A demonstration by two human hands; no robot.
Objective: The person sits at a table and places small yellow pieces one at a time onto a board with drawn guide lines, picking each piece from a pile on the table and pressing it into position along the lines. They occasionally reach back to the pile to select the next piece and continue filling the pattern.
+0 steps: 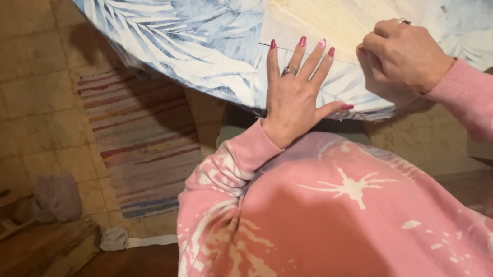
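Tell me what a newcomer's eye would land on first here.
First, the left hand with pink nails, spread flat on the pale yellow cloth panel over a blue leaf-print tablecloth. Beside it, the right hand pinches the cloth's edge. Lower left, a striped woven rug lies on the tiled floor.

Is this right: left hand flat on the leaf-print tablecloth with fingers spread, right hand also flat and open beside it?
Not quite. The head view shows the left hand flat, fingers spread, on the leaf-print tablecloth, but the right hand is not flat and open: it is curled into a loose fist at the edge of the pale cream fabric.
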